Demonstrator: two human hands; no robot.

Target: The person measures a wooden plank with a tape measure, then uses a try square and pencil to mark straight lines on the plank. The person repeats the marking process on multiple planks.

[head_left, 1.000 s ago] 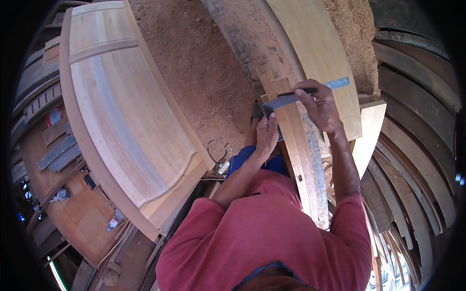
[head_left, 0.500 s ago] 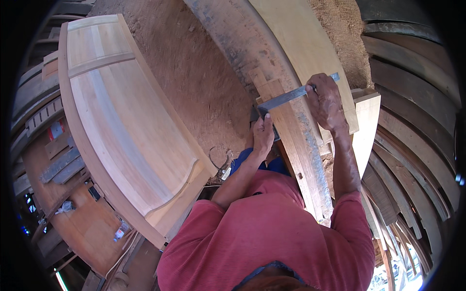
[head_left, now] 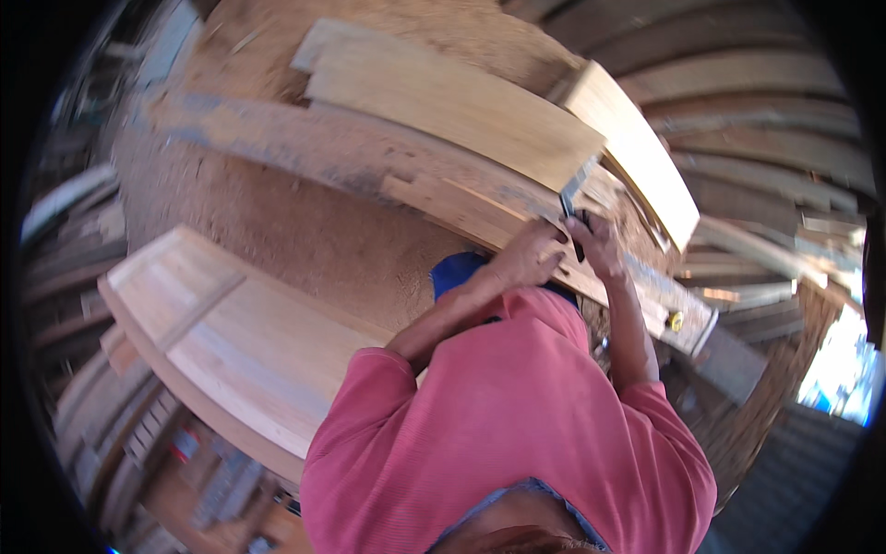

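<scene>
A try square [head_left: 570, 196] with a metal blade and a dark handle is in my right hand [head_left: 602, 245], which is closed round the handle. Its blade slants up toward the pale broad board [head_left: 452, 97]. Close on its left, my left hand [head_left: 531, 256] is over the narrow wooden piece [head_left: 461, 205], fingers curled. Whatever those fingers hold, if anything, is blurred and hidden. The narrow piece lies along a long, stained timber [head_left: 323, 148].
At the left lies a panelled wooden door [head_left: 249, 323]. A pale box-like timber [head_left: 637, 152] stands beyond my right hand. A small yellow item [head_left: 676, 320] sits on the timber's right end. Stacked planks [head_left: 757, 120] line the right side, with sandy ground [head_left: 268, 217] between.
The view has swung round, so the timber now runs across it. The square has turned; my right hand has moved from its blade to its handle. My left hand has come close beside my right.
</scene>
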